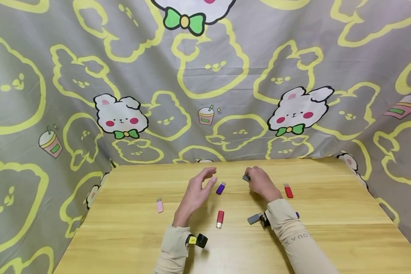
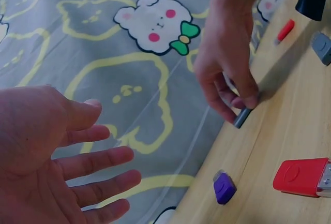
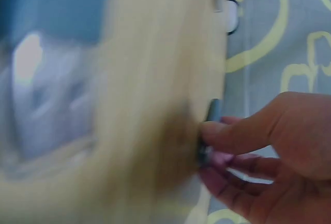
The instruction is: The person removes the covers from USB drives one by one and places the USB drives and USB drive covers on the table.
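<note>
My right hand (image 1: 261, 183) pinches a dark grey USB stick (image 1: 246, 177) between thumb and fingers, at the far part of the table. In the left wrist view this stick (image 2: 242, 118) is tilted close to the tabletop; whether it touches the wood I cannot tell. My left hand (image 1: 196, 193) hovers above the table with nothing in it, its fingers apart and slightly bent. Nearest to it lies a purple USB stick (image 1: 220, 188). Closer to me is a red USB stick (image 1: 220, 217), its metal plug towards me. Another grey USB stick (image 1: 255, 219) lies by the right wrist camera.
A pink USB stick (image 1: 160, 206) lies on the left of the wooden table (image 1: 123, 236). On the right is a second red one (image 1: 288, 191). Something purple (image 1: 297, 215) is mostly hidden behind my right sleeve. A patterned grey curtain (image 1: 226, 106) borders the table's far edge.
</note>
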A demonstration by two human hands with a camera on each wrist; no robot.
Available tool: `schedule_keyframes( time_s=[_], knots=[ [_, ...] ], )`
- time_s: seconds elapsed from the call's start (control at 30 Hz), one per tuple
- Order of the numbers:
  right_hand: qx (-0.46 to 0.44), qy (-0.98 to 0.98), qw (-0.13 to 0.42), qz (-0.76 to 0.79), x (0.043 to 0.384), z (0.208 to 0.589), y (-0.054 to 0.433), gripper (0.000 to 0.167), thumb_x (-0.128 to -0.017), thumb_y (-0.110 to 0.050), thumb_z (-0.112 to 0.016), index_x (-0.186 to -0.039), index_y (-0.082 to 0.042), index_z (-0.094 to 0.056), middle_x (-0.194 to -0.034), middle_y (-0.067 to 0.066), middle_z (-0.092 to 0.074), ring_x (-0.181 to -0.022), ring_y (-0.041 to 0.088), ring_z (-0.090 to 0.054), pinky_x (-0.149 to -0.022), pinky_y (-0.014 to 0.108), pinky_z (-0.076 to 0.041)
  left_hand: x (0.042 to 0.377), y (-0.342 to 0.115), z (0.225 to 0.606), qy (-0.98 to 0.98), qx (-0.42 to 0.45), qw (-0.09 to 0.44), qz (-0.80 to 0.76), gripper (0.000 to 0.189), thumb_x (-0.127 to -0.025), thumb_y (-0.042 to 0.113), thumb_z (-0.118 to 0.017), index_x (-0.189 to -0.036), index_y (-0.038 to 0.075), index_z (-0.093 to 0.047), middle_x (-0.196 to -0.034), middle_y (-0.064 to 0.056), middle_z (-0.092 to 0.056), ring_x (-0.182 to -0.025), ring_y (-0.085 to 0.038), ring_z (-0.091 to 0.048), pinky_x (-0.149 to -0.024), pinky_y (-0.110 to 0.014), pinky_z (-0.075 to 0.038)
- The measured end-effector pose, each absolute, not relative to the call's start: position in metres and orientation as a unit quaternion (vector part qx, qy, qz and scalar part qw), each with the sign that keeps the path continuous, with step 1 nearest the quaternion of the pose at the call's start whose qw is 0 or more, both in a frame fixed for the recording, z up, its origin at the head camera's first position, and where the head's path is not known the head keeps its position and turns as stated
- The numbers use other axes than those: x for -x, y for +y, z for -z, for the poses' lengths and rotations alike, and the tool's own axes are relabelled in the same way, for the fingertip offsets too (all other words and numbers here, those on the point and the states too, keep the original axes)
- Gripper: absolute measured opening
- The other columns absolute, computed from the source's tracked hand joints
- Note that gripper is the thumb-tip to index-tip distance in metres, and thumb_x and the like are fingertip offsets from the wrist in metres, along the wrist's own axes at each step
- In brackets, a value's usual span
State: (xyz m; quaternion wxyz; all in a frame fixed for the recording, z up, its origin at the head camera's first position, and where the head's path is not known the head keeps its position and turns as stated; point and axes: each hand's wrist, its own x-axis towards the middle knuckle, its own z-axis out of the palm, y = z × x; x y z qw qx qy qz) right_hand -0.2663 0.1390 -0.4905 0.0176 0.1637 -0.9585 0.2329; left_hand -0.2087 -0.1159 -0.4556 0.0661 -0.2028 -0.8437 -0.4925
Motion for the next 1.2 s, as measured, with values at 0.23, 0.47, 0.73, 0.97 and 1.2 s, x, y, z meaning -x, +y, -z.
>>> schedule_keyframes(
  time_s=[0.23, 0.47, 0.73, 0.97, 1.2],
  knots=[
    [-0.171, -0.955, -0.041, -0.240, 0.261, 0.489, 0.141, 0.038, -0.081, 0.020, -0.060, -0.113, 0.001, -0.068, -0.097, 0.016, -0.068, -0.093, 0.036, -0.062, -0.085, 0.050, -0.051, 0.209, -0.121, 0.461, -0.832, 0.185, 0.065, 0.519, 0.038, -0.106, 0.014, -0.059, -0.143, 0.007, -0.054, -0.133, -0.017, -0.065, -0.125, -0.037, -0.061, -0.110, -0.048, -0.043],
    [-0.161, -0.928, -0.014, -0.337, 0.254, 0.475, 0.136, 0.035, -0.091, 0.010, -0.060, -0.123, 0.000, -0.067, -0.099, 0.018, -0.070, -0.082, 0.028, -0.062, -0.071, 0.040, -0.051, 0.211, -0.124, 0.459, -0.809, 0.186, 0.073, 0.553, 0.040, -0.103, 0.006, -0.060, -0.143, 0.004, -0.053, -0.127, -0.019, -0.067, -0.120, -0.036, -0.064, -0.109, -0.044, -0.044],
    [-0.138, -0.857, 0.089, -0.489, 0.236, 0.455, 0.122, 0.035, -0.094, 0.000, -0.072, -0.127, -0.008, -0.067, -0.091, 0.009, -0.067, -0.081, 0.022, -0.067, -0.070, 0.031, -0.055, 0.214, -0.119, 0.450, -0.791, 0.200, 0.057, 0.576, 0.030, -0.102, 0.007, -0.063, -0.131, -0.001, -0.064, -0.126, -0.021, -0.067, -0.115, -0.034, -0.066, -0.104, -0.044, -0.049],
    [-0.109, -0.794, 0.093, -0.591, 0.220, 0.457, 0.106, 0.018, -0.090, -0.006, -0.079, -0.107, -0.004, -0.073, -0.098, 0.013, -0.074, -0.087, 0.022, -0.072, -0.074, 0.021, -0.056, 0.208, -0.111, 0.452, -0.792, 0.203, 0.001, 0.576, 0.031, -0.102, 0.008, -0.065, -0.131, 0.000, -0.065, -0.129, -0.019, -0.066, -0.116, -0.033, -0.067, -0.103, -0.043, -0.050],
    [-0.131, -0.764, 0.085, -0.626, 0.217, 0.455, 0.091, 0.015, -0.088, -0.011, -0.083, -0.096, -0.001, -0.075, -0.093, 0.011, -0.075, -0.084, 0.017, -0.072, -0.076, 0.024, -0.058, 0.206, -0.111, 0.450, -0.777, 0.169, 0.007, 0.606, 0.024, -0.098, 0.006, -0.070, -0.121, 0.002, -0.071, -0.112, -0.016, -0.071, -0.101, -0.031, -0.072, -0.085, -0.030, -0.057]
  ],
)
